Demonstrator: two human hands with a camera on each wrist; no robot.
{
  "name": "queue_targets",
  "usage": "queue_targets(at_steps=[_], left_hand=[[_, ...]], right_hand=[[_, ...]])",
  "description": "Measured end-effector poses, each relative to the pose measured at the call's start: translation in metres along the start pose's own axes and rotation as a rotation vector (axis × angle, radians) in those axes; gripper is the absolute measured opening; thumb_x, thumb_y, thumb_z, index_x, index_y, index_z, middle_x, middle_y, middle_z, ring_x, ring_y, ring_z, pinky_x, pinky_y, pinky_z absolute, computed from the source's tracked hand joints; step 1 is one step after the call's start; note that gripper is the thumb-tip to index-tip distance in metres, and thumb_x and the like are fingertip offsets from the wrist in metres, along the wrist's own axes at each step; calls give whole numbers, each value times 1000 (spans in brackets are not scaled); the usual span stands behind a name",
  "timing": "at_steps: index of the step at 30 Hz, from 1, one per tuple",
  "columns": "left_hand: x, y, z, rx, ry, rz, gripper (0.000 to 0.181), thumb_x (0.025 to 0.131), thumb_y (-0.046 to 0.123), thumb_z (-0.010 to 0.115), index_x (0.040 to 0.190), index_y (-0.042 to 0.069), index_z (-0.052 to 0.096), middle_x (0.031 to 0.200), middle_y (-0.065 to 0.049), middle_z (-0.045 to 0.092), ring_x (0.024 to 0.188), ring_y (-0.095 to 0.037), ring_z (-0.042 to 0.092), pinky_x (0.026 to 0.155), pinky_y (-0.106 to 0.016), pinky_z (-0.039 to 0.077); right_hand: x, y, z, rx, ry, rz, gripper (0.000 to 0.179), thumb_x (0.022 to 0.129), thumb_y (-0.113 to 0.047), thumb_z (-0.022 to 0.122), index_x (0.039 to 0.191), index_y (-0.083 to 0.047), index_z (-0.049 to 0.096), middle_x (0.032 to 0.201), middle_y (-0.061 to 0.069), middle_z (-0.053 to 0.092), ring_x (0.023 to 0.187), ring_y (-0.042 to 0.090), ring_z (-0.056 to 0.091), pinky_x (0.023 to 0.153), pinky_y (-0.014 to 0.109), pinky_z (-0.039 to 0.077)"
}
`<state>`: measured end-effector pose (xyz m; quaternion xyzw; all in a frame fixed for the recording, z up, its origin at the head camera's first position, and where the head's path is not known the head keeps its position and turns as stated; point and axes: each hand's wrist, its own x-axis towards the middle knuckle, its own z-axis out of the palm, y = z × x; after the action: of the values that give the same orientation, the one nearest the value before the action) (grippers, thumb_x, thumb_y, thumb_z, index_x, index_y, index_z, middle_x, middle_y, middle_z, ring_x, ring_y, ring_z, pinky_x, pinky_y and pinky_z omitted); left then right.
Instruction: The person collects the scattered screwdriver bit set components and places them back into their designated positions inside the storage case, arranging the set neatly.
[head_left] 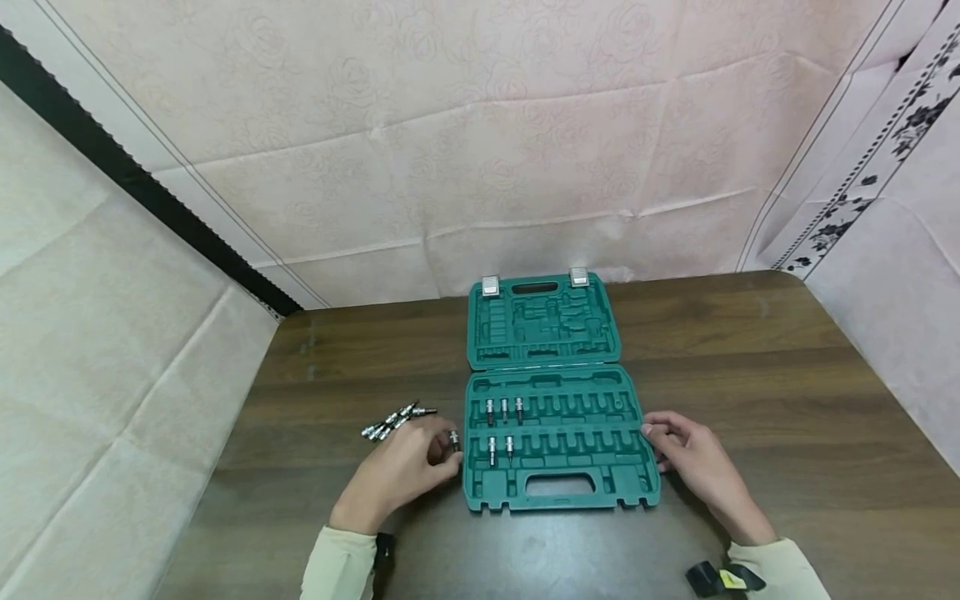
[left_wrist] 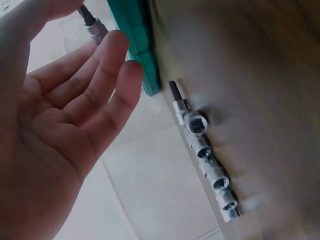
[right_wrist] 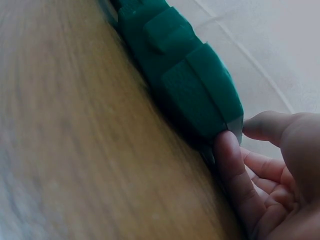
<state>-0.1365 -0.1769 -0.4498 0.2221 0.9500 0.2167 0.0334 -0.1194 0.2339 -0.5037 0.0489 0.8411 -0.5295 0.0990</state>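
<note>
A green plastic socket case (head_left: 562, 503) lies opened flat on the table, its lid half (head_left: 542, 354) to the back. Several bit sockets (head_left: 492, 451) sit in slots at the left of its near half. Just left of the case, my left hand (head_left: 397, 473) pinches one silver bit socket (left_wrist: 95, 29) with a dark tip. Beside that hand, more bit sockets (head_left: 390, 423) lie in a loose cluster, seen as a row in the left wrist view. My right hand (head_left: 693, 458) holds the case's right edge between thumb and fingers.
The brown wooden table (head_left: 750, 375) carries everything. Behind it hangs a pale patterned cloth (head_left: 525, 150), with further cloth at both sides. The case lid's two silver latches (head_left: 579, 277) stand near the table's back edge.
</note>
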Motion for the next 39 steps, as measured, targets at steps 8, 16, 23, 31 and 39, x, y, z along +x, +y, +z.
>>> queue_targets(at_steps=[8,16,23,31,39], left_hand=[[3,10,-1,16,40,33,26,93,28,80,111,10,78,91,7,68,77,-3,61,67,-23,54],[8,16,3,15,49,51,29,91,29,81,113,11,78,96,6,70,80,-4,64,67,-23,55],[14,22,8,11,21,43,26,89,31,81,107,13,77,93,6,66,80,-6,64,67,-24,55],[20,31,13,0,-3,40,32,92,33,79,116,12,75,101,4,68,88,-8,65,74,-28,58],[25,39,16,22,3,68,34,92,32,80,120,14,74,105,5,69,90,-7,66,74,-27,58]], right_hand=[[0,-1,1,3,9,-10,44,109,-28,61,139,4,61,115,16,71,86,13,67,71,29,59],[0,-1,0,-4,8,-9,44,109,-29,61,139,4,61,116,16,71,88,13,68,71,29,59],[0,-1,0,2,6,-13,44,109,-28,61,139,4,61,117,17,71,88,13,68,71,29,60],[0,-1,0,-5,4,-14,44,109,-28,61,139,5,61,117,18,71,88,14,68,71,30,60],[0,0,0,-5,2,-12,44,109,-28,61,139,4,60,118,18,71,88,14,68,71,29,60]])
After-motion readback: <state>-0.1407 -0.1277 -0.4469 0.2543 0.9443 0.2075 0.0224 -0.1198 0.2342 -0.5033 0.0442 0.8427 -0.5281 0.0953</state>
